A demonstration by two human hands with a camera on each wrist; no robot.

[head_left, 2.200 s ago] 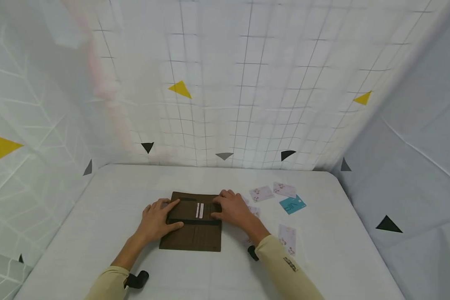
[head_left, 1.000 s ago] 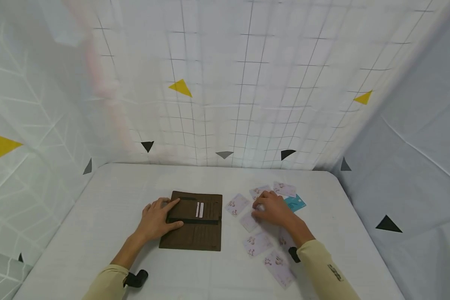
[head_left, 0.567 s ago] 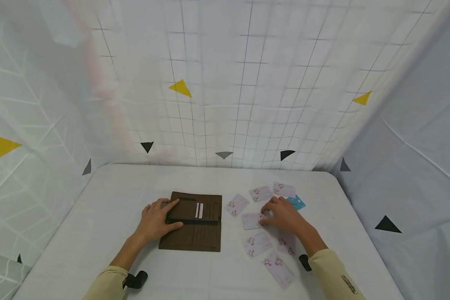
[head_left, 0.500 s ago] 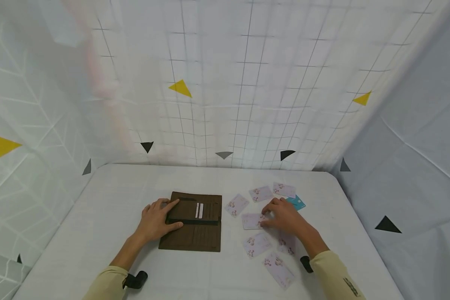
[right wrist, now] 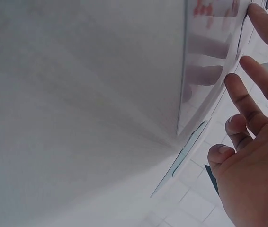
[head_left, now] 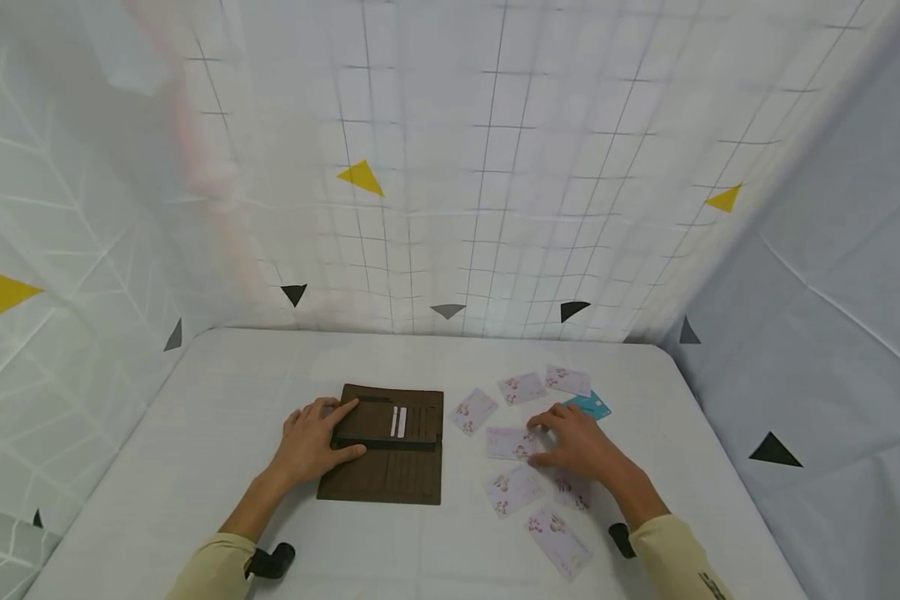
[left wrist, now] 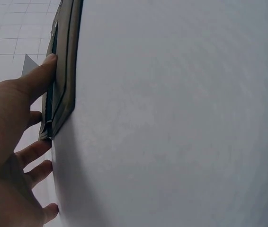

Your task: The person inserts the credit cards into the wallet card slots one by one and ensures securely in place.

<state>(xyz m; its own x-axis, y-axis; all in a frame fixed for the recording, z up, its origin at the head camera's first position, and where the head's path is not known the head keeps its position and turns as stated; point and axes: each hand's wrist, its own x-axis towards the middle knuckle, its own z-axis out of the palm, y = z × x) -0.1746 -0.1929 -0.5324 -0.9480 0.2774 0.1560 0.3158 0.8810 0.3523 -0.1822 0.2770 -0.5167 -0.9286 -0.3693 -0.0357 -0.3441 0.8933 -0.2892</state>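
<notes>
A brown wallet (head_left: 408, 475) lies spread flat on the white table, two white card edges (head_left: 399, 422) showing in its slots. My left hand (head_left: 311, 443) rests on its left edge, thumb and forefinger spread; the left wrist view has this hand (left wrist: 11, 123) at the wallet's edge (left wrist: 65, 71). My right hand (head_left: 577, 442) is over the right end of a pale flower-patterned card (head_left: 506, 442), fingertips at the card, fingers loosely bent. In the right wrist view the hand (right wrist: 252, 123) is beside a glossy card (right wrist: 205, 71); whether it touches is unclear.
More patterned cards lie around my right hand: one to the left (head_left: 474, 411), two behind (head_left: 522, 388), several nearer (head_left: 557, 540). A blue card (head_left: 591, 406) is just behind the hand. White sheeting (head_left: 450, 167) with triangles surrounds the table (head_left: 232, 375).
My right hand has moved from the wallet to the cards, then slightly right and nearer. The card under it was turned level and spread out from the others. My left hand stays put.
</notes>
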